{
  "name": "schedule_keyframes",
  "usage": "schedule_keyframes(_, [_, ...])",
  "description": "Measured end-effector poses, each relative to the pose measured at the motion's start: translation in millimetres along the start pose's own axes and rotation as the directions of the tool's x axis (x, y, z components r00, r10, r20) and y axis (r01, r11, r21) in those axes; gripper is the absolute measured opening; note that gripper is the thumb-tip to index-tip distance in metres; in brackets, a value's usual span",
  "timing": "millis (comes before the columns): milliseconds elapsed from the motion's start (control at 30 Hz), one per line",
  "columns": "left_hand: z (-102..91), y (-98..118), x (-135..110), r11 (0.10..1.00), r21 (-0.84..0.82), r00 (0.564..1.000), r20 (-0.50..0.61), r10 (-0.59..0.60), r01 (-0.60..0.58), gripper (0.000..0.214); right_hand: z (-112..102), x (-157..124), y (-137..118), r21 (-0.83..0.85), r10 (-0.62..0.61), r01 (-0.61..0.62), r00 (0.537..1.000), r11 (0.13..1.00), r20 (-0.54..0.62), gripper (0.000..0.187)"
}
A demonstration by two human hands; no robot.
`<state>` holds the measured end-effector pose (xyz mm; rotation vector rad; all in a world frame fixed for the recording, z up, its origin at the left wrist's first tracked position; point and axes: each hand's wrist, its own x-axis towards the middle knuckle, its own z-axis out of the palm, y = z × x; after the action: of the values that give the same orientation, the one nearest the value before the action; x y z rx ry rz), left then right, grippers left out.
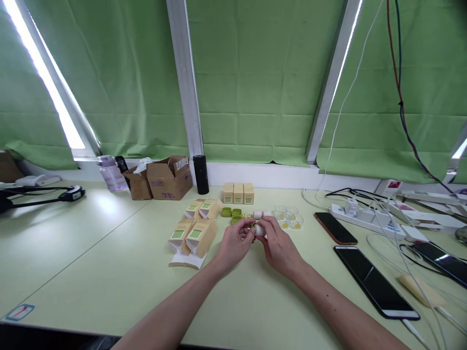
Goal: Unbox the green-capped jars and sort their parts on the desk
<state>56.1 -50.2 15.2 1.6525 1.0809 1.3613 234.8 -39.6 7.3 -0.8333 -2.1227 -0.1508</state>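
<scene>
My right hand (282, 247) is closed around a small white rounded piece (259, 230), just above the table. My left hand (234, 245) pinches at the same piece from the other side; small dark and reddish bits show between the fingers, too small to name. Just beyond the hands lie small green square containers (226, 212), two more whitish-pink pieces (257, 214) and several joined clear cups (291, 211) with yellow spots in them. To the left are several kraft paper boxes (203, 236) with green labels, tilted and with their flaps open.
Three closed kraft boxes (238, 193) stand at the back. Against the wall are a black cylinder (200, 175), an open cardboard carton (170, 180) and a clear bottle (111, 173). Phones (375, 282), a power strip (365, 218) and loose cables spread over the right side.
</scene>
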Motion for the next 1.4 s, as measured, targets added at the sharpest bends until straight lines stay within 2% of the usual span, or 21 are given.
schedule_keyframes(67, [-2.4,-0.3,0.2,0.999,0.027,1.000,0.013,0.027,-0.027,0.030,-1.1,-0.5,2.0,0.024,0.025,-0.025,1.000,0.999,-0.013,0.038])
schedule_keyframes(233, [-9.1,7.4,-3.9,0.954,0.256,0.988,0.054,0.147,-0.156,0.047,-5.1,-1.0,4.7,0.032,0.032,-0.030,0.997,0.999,-0.065,0.034])
schedule_keyframes(300, [-9.7,9.9,-5.1,0.944,0.266,0.980,0.053,0.190,-0.198,0.049,-5.2,-1.1,4.5,0.088,0.037,-0.030,0.996,0.996,-0.083,0.035])
schedule_keyframes(400, [-8.0,10.2,-4.3,0.966,0.172,0.980,0.060,0.188,-0.195,0.046,-4.0,-1.2,3.8,0.197,0.070,-0.052,0.994,0.979,-0.086,0.034])
schedule_keyframes(533, [-4.0,6.4,-0.8,0.996,-0.048,0.993,0.077,0.084,-0.081,0.044,-2.2,-0.1,2.8,0.327,0.149,-0.113,0.985,0.938,-0.089,0.028])
schedule_keyframes(733, [1.1,3.6,0.0,0.958,-0.280,0.995,0.099,-0.032,0.059,0.047,2.3,1.1,-2.2,0.504,0.300,-0.227,0.952,0.833,-0.066,0.022])
schedule_keyframes(867, [1.2,3.0,1.6,0.950,-0.306,0.996,0.077,-0.048,0.069,0.049,3.6,2.5,-1.3,0.685,0.461,-0.338,0.887,0.645,0.004,0.031])
schedule_keyframes(1033, [-4.0,0.3,7.2,0.950,-0.311,0.999,0.018,-0.027,0.032,0.052,1.3,7.3,12.7,0.889,0.603,-0.341,0.792,0.305,0.097,0.042])
schedule_keyframes(1133, [-7.0,-3.4,10.0,0.951,-0.308,0.998,-0.055,-0.004,-0.014,0.055,1.1,7.0,21.9,0.934,0.601,-0.344,0.768,0.099,0.219,0.041])
schedule_keyframes(1267, [-11.1,-8.0,12.0,0.950,-0.309,0.990,-0.138,0.008,-0.051,0.056,0.5,5.6,24.7,0.936,0.596,-0.351,0.744,-0.034,0.301,0.039])
schedule_keyframes(1400, [-14.3,-9.6,13.0,0.934,-0.355,0.980,-0.196,-0.031,-0.042,0.055,-4.4,8.1,17.9,0.921,0.583,-0.335,0.716,-0.197,0.385,0.037])
